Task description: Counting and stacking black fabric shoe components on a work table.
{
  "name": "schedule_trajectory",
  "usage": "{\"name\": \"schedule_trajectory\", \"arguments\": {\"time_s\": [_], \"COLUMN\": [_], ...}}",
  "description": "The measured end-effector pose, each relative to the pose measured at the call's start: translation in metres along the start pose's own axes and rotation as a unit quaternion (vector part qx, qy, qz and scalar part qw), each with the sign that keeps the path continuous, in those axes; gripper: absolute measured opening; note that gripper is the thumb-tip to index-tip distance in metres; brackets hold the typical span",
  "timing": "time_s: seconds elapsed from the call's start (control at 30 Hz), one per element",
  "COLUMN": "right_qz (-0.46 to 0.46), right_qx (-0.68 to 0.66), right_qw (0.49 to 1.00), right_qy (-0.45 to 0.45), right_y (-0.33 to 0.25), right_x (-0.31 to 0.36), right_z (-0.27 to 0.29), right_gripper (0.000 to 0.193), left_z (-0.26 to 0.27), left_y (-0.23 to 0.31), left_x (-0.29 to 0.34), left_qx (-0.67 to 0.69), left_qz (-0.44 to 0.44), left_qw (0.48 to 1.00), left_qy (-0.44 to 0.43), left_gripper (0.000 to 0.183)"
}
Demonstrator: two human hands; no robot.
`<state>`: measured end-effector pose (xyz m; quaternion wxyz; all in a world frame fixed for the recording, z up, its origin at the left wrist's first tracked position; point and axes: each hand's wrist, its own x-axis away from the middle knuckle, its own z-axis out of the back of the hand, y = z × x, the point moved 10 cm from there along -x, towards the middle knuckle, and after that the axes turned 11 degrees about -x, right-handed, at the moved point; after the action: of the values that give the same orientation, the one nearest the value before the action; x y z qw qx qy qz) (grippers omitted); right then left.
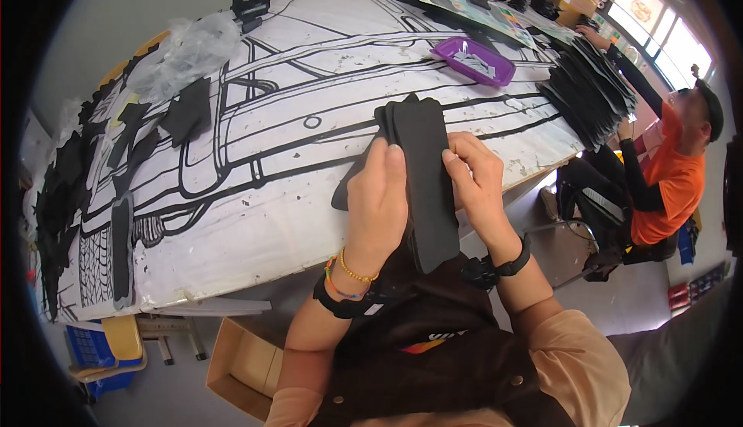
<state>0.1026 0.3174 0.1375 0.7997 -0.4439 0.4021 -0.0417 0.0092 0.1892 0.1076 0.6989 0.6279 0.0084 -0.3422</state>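
Strips of black material (431, 191) form a narrow, layered bundle held up over the near edge of the worktop (255, 249), between the left grip (377, 198) and the right grip (477, 175). The upper ends fan out a little at the left, and the lower end hangs below both hands, in front of the dark apron (418, 373). The left grip is closed on the bundle's left edge, thumb pointing up along it; its other fingers are mostly hidden. The right grip pinches the opposite edge, thumb on the near face and fingers bent round behind. Just left of the left grip, a dark piece (347, 185) shows past the wrist. Farther off sit a purple tray (505, 72) and a stack of black sheets (584, 94).
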Motion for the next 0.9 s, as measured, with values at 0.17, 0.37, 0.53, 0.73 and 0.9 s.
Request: {"name": "schedule_trajectory", "arguments": {"time_s": [0.17,0.37,0.53,0.73,0.9], "right_qz": [-0.04,-0.124,-0.141,-0.2,-0.24], "right_qx": [0.03,-0.235,-0.291,-0.432,-0.667], "right_qw": [0.999,0.963,0.941,0.874,0.704], "right_qy": [-0.001,0.034,-0.098,-0.101,-0.037], "right_y": [0.011,0.04,0.028,0.033,0.053], "right_x": [0.0,0.003,0.014,0.017,0.021], "right_z": [0.0,0.005,-0.012,-0.015,-0.015], "right_gripper": [0.018,0.031,0.052,0.051,0.037], "left_z": [-0.005,-0.006,-0.006,-0.008,-0.017], "left_y": [-0.006,-0.007,0.007,0.032,0.048], "left_x": [-0.002,-0.005,-0.003,0.003,0.006], "left_qx": [0.019,0.022,0.107,0.081,0.007], "left_qz": [-0.009,-0.012,-0.059,-0.135,-0.199], "left_qw": [1.0,1.0,0.992,0.987,0.978], "left_qy": [-0.021,0.019,0.023,-0.034,-0.062], "left_gripper": [0.03,0.032,0.031,0.033,0.03]}}
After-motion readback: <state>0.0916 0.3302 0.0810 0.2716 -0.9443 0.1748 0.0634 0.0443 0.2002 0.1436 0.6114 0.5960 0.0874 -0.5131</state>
